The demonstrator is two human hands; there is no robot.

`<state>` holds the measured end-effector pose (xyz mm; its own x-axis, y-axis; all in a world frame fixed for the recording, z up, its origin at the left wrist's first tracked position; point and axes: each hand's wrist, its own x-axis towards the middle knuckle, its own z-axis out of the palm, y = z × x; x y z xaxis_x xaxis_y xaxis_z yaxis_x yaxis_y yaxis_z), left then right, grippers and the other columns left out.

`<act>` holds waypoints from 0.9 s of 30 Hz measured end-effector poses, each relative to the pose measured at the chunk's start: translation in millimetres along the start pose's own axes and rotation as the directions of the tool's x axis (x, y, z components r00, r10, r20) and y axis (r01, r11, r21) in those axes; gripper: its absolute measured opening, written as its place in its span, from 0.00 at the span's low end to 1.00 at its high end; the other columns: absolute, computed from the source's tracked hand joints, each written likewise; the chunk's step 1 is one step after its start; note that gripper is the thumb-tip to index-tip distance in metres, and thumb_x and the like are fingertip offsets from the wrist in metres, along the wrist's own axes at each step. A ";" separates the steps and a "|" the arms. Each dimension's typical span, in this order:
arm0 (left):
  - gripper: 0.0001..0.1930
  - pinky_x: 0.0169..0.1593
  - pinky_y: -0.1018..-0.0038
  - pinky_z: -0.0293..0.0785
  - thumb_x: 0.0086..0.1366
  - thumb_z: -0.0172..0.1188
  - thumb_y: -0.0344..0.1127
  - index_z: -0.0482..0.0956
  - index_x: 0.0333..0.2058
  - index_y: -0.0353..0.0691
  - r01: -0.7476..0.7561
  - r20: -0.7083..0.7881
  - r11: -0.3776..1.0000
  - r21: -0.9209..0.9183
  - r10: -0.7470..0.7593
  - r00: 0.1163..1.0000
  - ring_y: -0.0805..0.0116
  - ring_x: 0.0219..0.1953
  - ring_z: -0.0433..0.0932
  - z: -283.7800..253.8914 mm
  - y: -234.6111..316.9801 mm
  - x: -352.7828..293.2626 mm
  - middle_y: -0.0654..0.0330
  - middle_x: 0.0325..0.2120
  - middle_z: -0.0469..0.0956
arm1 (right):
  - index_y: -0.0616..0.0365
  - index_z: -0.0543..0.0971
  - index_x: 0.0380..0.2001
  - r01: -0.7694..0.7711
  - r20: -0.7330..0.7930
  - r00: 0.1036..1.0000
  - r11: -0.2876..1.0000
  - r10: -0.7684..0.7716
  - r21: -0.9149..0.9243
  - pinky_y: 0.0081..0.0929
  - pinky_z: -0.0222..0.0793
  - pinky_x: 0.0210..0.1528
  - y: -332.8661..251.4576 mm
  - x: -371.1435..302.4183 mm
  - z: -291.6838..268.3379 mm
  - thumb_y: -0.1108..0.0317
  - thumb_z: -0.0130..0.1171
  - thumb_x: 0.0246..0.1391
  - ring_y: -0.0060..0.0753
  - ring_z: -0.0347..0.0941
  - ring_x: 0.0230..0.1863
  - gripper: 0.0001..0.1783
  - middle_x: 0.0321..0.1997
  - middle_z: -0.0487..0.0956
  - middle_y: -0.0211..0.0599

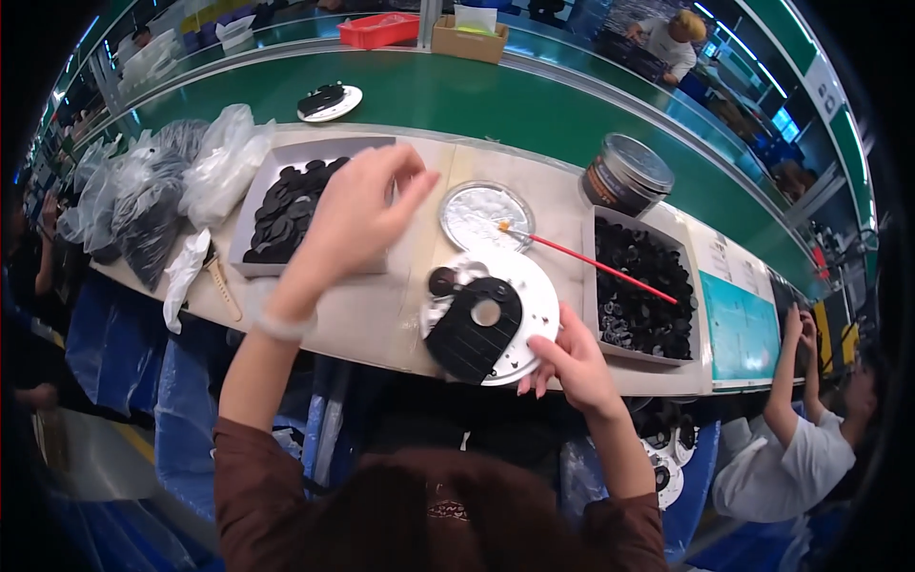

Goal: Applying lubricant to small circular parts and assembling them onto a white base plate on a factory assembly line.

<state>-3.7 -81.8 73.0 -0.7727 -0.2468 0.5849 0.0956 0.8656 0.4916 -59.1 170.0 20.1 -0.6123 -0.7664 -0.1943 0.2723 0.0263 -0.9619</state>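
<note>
My right hand [577, 367] grips the right rim of a white round plate [538, 291], thumb on top and fingers below. On the plate rests a black rounded part [467, 329] with a round hole and ribbed lines; a small black disc [441, 280] sits at its upper left. My left hand [362, 210] is raised by a grey box [250, 214] of black discs [295, 205], partly covering it. Its fingers are curled but apart from the thumb, with nothing visible between them. Behind the plate stands a shallow round dish [457, 242] of white paste, a red-handled brush [600, 260] across its rim.
At right, a second box [643, 359] holds small black parts, beside a dark tin [624, 176]. Plastic bags [157, 191] and a watch [222, 286] lie at left. Another white plate [345, 103] sits on the green belt [400, 100]. A co-worker [796, 458] works at far right.
</note>
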 end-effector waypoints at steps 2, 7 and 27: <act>0.10 0.25 0.70 0.65 0.50 0.60 0.36 0.71 0.20 0.38 -0.092 -0.036 0.979 -0.183 0.087 0.996 0.60 0.21 0.70 23.7 29.5 -23.1 0.56 0.18 0.70 | 0.64 0.61 0.49 -0.035 -0.114 0.993 0.999 0.033 -0.009 0.10 0.61 0.13 8.4 -11.6 -14.7 0.73 0.48 0.54 0.21 0.68 0.14 0.19 0.29 0.75 0.39; 0.17 0.32 0.73 0.60 0.48 0.60 0.46 0.72 0.27 0.37 -0.322 0.171 0.928 0.188 0.292 0.941 0.65 0.29 0.67 68.4 72.5 -87.9 0.60 0.23 0.67 | 0.62 0.74 0.21 -0.062 -0.243 0.887 0.420 -0.393 -0.906 0.29 0.63 0.19 -9.3 -23.6 -26.5 0.61 0.55 0.50 0.39 0.70 0.15 0.14 0.13 0.72 0.42; 0.12 0.36 0.72 0.58 0.46 0.53 0.34 0.72 0.29 0.33 -0.426 0.249 0.858 0.286 0.363 0.898 0.65 0.33 0.64 65.6 72.4 -86.5 0.59 0.26 0.66 | 0.56 0.71 0.44 0.294 -0.105 0.742 0.462 -0.662 -0.837 0.28 0.64 0.19 20.3 20.4 -22.7 0.71 0.52 0.50 0.36 0.70 0.15 0.16 0.14 0.71 0.37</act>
<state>28.9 30.8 15.7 -0.8154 0.2013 0.5428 0.2319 0.9727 -0.0125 -83.0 169.4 -7.8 -0.7127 -0.5183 0.4726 -0.6751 0.3242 -0.6626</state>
